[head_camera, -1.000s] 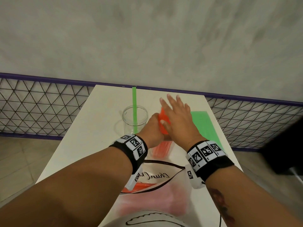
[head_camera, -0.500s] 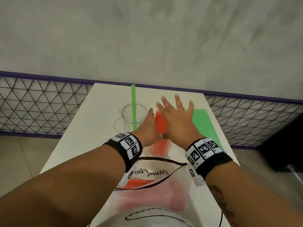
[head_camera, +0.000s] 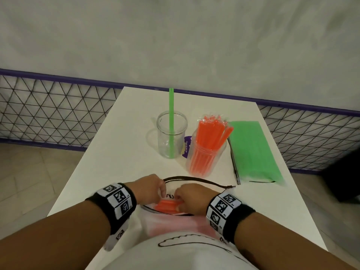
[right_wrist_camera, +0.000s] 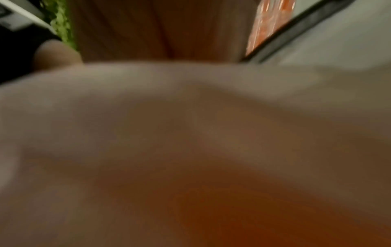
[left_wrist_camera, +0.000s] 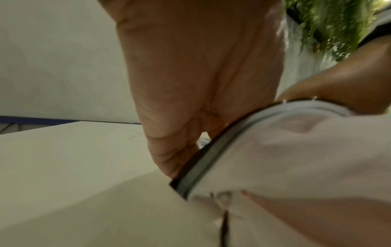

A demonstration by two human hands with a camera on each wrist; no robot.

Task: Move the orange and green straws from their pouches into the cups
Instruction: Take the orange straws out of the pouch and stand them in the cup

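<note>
A clear cup (head_camera: pixel 171 141) holds one upright green straw (head_camera: pixel 171 117). To its right, a second clear cup (head_camera: pixel 205 158) is packed with orange straws (head_camera: pixel 210 133). The green straws' pouch (head_camera: pixel 253 152) lies flat at the right. Close to my body lies the clear pouch (head_camera: pixel 175 227), its black zipper mouth (head_camera: pixel 194 180) agape. My left hand (head_camera: pixel 153 189) pinches that rim (left_wrist_camera: pixel 201 160) at the left side. My right hand (head_camera: pixel 191 199) reaches into the mouth, fingers curled on a small bundle of orange straws (head_camera: pixel 167 206). The right wrist view is blurred.
The white table (head_camera: pixel 116 152) is narrow, with bare surface to the left of the cups. A purple tag (head_camera: pixel 187 147) sits between the cups. A wire mesh fence (head_camera: pixel 48 117) with a purple rail runs behind the table, and a dark object (head_camera: pixel 342 182) stands at the right.
Both hands have left the orange-straw cup and drawn back toward my body to the clear pouch. The orange bundle stays in the cup. The right hand now grips straws in the pouch.
</note>
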